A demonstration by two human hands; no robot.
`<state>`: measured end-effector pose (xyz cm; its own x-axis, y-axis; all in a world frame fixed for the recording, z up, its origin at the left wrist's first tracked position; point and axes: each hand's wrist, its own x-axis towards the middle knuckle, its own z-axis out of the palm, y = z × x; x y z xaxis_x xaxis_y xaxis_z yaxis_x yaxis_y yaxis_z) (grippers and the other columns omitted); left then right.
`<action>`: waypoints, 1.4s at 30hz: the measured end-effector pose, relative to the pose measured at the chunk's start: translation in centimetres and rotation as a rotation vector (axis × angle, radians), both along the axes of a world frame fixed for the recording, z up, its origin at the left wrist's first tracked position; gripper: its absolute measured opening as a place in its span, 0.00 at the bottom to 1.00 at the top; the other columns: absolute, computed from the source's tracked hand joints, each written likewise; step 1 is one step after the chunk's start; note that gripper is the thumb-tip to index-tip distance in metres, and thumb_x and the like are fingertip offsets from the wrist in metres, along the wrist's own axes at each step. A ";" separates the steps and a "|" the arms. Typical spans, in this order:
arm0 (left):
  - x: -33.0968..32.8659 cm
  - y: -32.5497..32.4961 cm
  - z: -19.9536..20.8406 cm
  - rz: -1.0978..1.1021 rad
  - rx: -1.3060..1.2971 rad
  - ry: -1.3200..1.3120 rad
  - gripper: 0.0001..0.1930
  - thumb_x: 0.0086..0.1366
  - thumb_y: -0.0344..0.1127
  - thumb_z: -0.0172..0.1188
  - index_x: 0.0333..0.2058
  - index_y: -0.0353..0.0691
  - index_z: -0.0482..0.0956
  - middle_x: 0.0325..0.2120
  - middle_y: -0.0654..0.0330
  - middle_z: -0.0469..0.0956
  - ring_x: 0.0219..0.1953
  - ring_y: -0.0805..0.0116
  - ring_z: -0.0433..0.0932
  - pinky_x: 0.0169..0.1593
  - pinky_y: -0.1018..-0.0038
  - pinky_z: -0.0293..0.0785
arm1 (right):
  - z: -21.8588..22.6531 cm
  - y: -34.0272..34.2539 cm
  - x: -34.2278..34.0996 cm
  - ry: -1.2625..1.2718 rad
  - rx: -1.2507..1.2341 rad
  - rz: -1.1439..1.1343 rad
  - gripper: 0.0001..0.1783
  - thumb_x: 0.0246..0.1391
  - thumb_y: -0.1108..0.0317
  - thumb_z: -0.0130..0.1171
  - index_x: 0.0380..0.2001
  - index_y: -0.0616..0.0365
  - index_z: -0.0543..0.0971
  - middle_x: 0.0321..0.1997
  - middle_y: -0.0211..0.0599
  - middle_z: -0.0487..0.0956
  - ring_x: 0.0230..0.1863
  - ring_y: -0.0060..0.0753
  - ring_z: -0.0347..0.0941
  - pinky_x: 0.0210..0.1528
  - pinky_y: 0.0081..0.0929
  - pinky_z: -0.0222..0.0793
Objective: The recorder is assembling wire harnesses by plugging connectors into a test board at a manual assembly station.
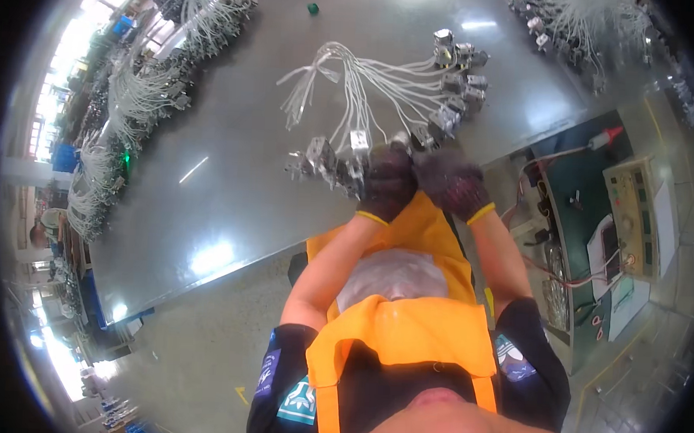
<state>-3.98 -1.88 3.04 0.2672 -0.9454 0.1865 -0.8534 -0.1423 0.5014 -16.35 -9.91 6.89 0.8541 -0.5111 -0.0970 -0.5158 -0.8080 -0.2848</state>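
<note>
A bundle of white wires [353,70] is spread in a fan on the grey metal table, gathered at its far left end. Small boxy silver metal parts [448,116] sit on the wire ends, in an arc from the far right round to the near left. At the table's near edge, my left hand [387,183], in a dark glove with a yellow cuff, is closed at a small metal part [399,140]. My right hand [451,181], gloved alike and slightly blurred, is closed right beside it. What its fingers hold is hidden.
More wire bundles [135,99] with metal parts line the table's left edge; another heap [595,26] lies at the far right. A small green object [313,8] lies far back. To the right, a beige instrument box [632,217] with cables and scissors [599,328] stand on a green-topped bench.
</note>
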 end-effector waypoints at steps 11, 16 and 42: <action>-1.8 3.5 2.7 -0.016 -0.449 0.037 0.33 0.57 0.26 0.59 0.61 0.28 0.58 0.55 0.35 0.67 0.54 0.36 0.70 0.57 0.54 0.68 | 0.1 0.4 -2.7 -0.551 0.254 -0.067 0.16 0.57 0.61 0.56 0.48 0.51 0.80 0.33 0.42 0.82 0.33 0.44 0.78 0.37 0.41 0.73; 2.0 4.2 5.8 0.143 -0.452 -0.091 0.37 0.59 0.33 0.64 0.64 0.35 0.56 0.51 0.39 0.70 0.50 0.40 0.73 0.50 0.59 0.73 | -0.5 3.4 -2.3 -0.438 1.114 -0.073 0.16 0.56 0.59 0.63 0.47 0.47 0.81 0.34 0.23 0.81 0.23 0.14 0.67 0.26 0.18 0.66; 4.1 2.5 -4.2 0.067 -0.419 0.548 0.25 0.63 0.37 0.62 0.54 0.32 0.69 0.40 0.45 0.76 0.41 0.53 0.77 0.46 0.61 0.72 | -6.7 -1.9 2.8 -0.558 0.418 -0.249 0.27 0.52 0.65 0.55 0.58 0.48 0.73 0.56 0.47 0.76 0.56 0.50 0.72 0.58 0.38 0.68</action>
